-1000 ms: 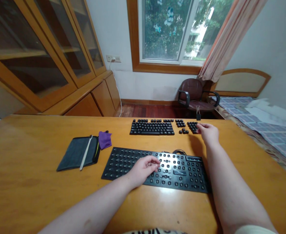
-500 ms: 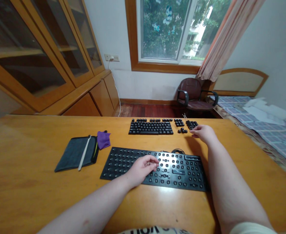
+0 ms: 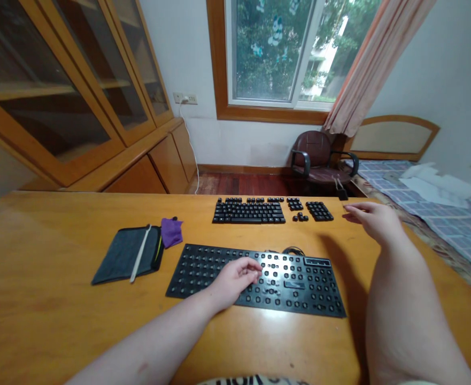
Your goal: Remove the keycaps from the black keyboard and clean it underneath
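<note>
A black keyboard base (image 3: pixel 319 278), its keycaps off and the switches bare, lies across the desk before me. My left hand (image 3: pixel 237 278) rests over its middle, fingers loosely curled and the thumb a little apart, with nothing visible in it. Past the base's far right corner, my right hand (image 3: pixel 369 219) is raised above the desk, fingertips pinched on what looks like a black keycap puller (image 3: pixel 342 194) with two thin wire prongs pointing away from me. Loose black keycaps (image 3: pixel 249 212) are laid out in keyboard order behind the base; the number-pad keycaps (image 3: pixel 319 211) are left of this hand.
To the left lie a dark zip pouch (image 3: pixel 118 254), a pale slim brush-like stick (image 3: pixel 140 254) on it, and a purple cloth (image 3: pixel 171 232). A black cable (image 3: pixel 293 250) is coiled behind the base. Beyond the desk stands an armchair (image 3: pixel 319 155).
My right hand has moved right with the puller, away from the number-pad keycaps, which now show in full. My left hand stays where it was on the base.
</note>
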`<state>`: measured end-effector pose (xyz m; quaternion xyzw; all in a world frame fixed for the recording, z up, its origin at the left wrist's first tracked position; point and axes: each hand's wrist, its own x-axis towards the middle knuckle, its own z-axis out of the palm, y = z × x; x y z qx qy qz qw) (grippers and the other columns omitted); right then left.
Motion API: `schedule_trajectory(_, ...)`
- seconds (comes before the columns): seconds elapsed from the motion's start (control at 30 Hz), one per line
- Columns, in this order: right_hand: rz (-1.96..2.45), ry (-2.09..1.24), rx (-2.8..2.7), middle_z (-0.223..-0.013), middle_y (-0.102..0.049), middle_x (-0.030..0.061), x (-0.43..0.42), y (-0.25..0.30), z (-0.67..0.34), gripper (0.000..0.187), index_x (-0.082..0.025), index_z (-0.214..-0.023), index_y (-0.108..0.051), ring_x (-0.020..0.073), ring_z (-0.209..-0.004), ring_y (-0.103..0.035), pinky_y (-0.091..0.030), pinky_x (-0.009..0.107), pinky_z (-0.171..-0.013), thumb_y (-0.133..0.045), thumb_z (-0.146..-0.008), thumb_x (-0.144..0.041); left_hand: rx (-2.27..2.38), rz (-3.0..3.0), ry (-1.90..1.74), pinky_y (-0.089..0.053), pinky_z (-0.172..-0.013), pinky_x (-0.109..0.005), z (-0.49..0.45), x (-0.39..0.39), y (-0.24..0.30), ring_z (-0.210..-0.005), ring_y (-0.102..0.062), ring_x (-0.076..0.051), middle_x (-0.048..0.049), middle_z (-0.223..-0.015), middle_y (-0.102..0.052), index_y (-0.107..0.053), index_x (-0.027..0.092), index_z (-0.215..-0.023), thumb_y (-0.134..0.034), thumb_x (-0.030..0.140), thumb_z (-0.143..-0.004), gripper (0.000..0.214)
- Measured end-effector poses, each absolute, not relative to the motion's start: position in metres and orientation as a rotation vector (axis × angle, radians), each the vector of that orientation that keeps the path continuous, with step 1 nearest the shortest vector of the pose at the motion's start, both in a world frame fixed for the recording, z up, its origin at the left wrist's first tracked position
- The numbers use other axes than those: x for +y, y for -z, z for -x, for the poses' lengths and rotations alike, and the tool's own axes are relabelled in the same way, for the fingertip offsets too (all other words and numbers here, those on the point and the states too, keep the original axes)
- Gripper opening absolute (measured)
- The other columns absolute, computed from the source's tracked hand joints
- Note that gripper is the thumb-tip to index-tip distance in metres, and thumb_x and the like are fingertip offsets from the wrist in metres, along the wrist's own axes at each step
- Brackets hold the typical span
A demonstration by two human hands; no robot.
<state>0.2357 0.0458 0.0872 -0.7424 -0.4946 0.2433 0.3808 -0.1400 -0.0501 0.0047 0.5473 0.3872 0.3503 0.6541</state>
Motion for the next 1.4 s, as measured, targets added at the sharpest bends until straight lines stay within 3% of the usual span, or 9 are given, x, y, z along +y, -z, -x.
schedule_trajectory(0.23,2.161,-0.646,-1.083,-0.071,-0.072,0.0104,-0.008,-0.044,-0.274,0.014,-0.014,-0.074,-0.069,0.0239,-0.062,-0.07,-0.053,0.028,-0.055,-0.064,-0.066,-0.025,0.886,-1.243,-0.801,-0.045,-0.077,-0.03,0.139,-0.051,-0.006,-0.074,-0.057,-0.014,-0.0012,-0.074,-0.061,-0.06,0.015,-0.088,-0.063,0.029,-0.074,0.02)
schedule_trajectory(0.43,2.388,-0.493,-1.12,-0.06,-0.07,0.0071,-0.063,-0.002,-0.268,0.025,-0.015,-0.073,-0.071,0.0243,-0.062,-0.067,-0.046,0.03,-0.053,-0.06,-0.066,-0.037,0.927,-1.273,-0.813,-0.046,-0.074,-0.029,0.138,-0.05,-0.005,-0.073,-0.058,-0.014,-0.0033,-0.081,-0.063,-0.061,0.015,-0.089,-0.062,0.028,-0.075,0.02)
schedule_trajectory(0.67,2.353,-0.431,-1.148,-0.059,-0.069,0.0074,-0.077,0.016,-0.261,0.03,-0.017,-0.071,-0.072,0.0249,-0.058,-0.064,-0.045,0.032,-0.051,-0.056,-0.066,-0.042,1.042,-1.43,-0.944,-0.046,-0.059,-0.024,0.139,-0.067,-0.008,-0.06,-0.054,-0.011,-0.0043,-0.078,-0.063,-0.063,0.015,-0.086,-0.054,0.028,-0.081,0.017)
schedule_trajectory(0.87,2.436,-0.248,-1.292,-0.077,-0.071,0.0124,-0.072,0.019,-0.262,0.03,-0.018,-0.074,-0.073,0.0301,-0.075,-0.064,-0.047,0.037,-0.062,-0.057,-0.067,-0.041,1.064,-1.831,-0.835,-0.048,-0.077,-0.029,0.166,-0.081,-0.05,-0.079,-0.06,-0.016,-0.0041,-0.084,-0.066,-0.067,0.021,-0.086,-0.052,0.026,-0.084,0.016)
schedule_trajectory(1.0,2.323,-0.067,-1.288,-0.088,-0.068,0.0163,-0.082,0.006,-0.239,0.04,-0.012,-0.089,-0.071,0.03,-0.08,-0.063,-0.049,0.041,-0.071,-0.055,-0.072,-0.045,1.487,-1.918,-1.018,-0.04,-0.097,-0.037,0.208,-0.078,-0.048,-0.105,-0.055,-0.023,-0.0075,-0.107,-0.063,-0.064,0.02,-0.095,-0.051,0.031,-0.083,0.021)
schedule_trajectory(1.1,2.053,-0.334,-1.347,-0.097,-0.067,0.0139,-0.095,0.002,-0.204,0.048,-0.014,-0.105,-0.065,0.0256,-0.08,-0.065,-0.051,0.038,-0.072,-0.051,-0.077,-0.05,1.832,-1.796,-1.146,-0.032,-0.106,-0.042,0.236,-0.081,-0.021,-0.119,-0.047,-0.025,-0.0119,-0.122,-0.054,-0.057,0.016,-0.109,-0.047,0.035,-0.084,0.033)
schedule_trajectory(1.23,1.89,-0.644,-1.343,-0.121,-0.058,0.018,-0.105,0.014,-0.164,0.067,-0.012,-0.127,-0.048,0.0297,-0.107,-0.058,-0.046,0.042,-0.09,-0.055,-0.075,-0.054,1.99,-1.606,-0.957,-0.024,-0.11,-0.047,0.252,-0.092,0.013,-0.132,-0.032,-0.029,-0.0179,-0.138,-0.04,-0.042,0.011,-0.128,-0.049,0.038,-0.082,0.054)
schedule_trajectory(1.4,1.821,-0.712,-1.264,-0.13,-0.052,0.017,-0.099,0.027,-0.156,0.071,-0.014,-0.131,-0.043,0.0289,-0.118,-0.051,-0.039,0.042,-0.1,-0.055,-0.075,-0.054,1.925,-1.526,-0.902,-0.025,-0.11,-0.043,0.251,-0.101,0.014,-0.13,-0.036,-0.025,-0.0151,-0.139,-0.041,-0.034,0.014,-0.135,-0.048,0.04,-0.083,0.06)
